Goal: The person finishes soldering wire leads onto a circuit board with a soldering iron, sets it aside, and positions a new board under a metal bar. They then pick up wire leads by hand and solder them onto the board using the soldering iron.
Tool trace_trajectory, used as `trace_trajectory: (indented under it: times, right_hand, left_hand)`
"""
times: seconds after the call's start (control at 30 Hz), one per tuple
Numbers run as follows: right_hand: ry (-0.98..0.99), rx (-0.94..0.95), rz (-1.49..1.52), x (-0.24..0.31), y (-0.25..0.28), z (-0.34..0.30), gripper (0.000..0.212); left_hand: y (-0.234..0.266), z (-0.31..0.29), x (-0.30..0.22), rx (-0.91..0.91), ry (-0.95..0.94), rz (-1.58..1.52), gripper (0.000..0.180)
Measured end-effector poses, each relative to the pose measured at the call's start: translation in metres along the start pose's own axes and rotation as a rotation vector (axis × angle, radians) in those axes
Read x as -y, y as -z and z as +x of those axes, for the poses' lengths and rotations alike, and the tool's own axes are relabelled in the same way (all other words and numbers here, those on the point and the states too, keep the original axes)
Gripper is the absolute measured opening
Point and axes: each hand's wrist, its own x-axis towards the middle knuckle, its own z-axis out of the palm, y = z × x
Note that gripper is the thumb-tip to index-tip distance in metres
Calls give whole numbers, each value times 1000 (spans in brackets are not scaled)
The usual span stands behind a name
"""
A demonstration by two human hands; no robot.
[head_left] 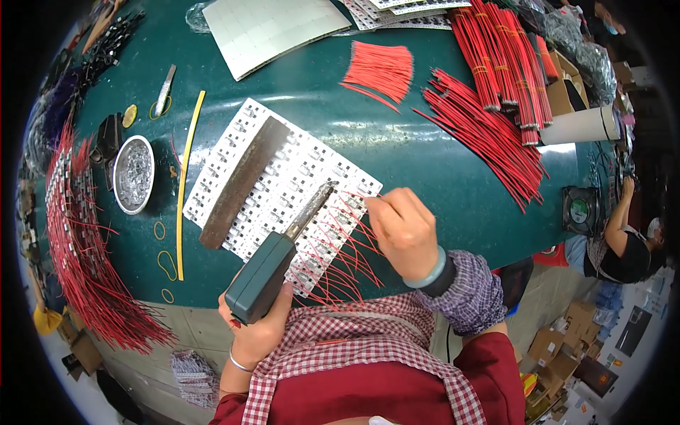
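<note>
My left hand (261,333) is wrapped round the dark green body of a soldering gun (263,273). Its long metal barrel slants up to the right, with the tip over the right part of a white circuit board panel (290,152). Close to that tip, my right hand (407,237) has thumb and fingers pinched on a thin red wire (356,196). Several red wires (348,263) trail off the panel's lower right edge toward my apron. A rusty flat metal bar (244,183) lies across the panel's left half.
A white bowl (134,175) of shiny bits and a yellow strip (190,185) lie left. Red wire bundles (489,131) fill the far right, a smaller red stack (379,71) beside them. More panels (273,32) lie at the back. Wired parts (78,234) hang at the left edge.
</note>
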Motion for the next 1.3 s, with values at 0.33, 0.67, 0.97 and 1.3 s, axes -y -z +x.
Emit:
trace_trajectory:
  times: [0.33, 0.67, 0.97, 1.3]
  right_hand:
    - [-207, -12, 80, 20, 50, 18, 20]
    - [-110, -88, 34, 5, -14, 9, 20]
    - [-96, -83, 6, 5, -19, 8, 24]
    - [-82, -77, -18, 6, -20, 7, 25]
  left_hand:
    - [0, 11, -9, 55, 127, -58, 28]
    - [-8, 18, -6, 116, 60, -115, 21]
    - [-11, 22, -6, 119, -3, -83, 14]
    - [-7, 27, -9, 153, -80, -26, 13]
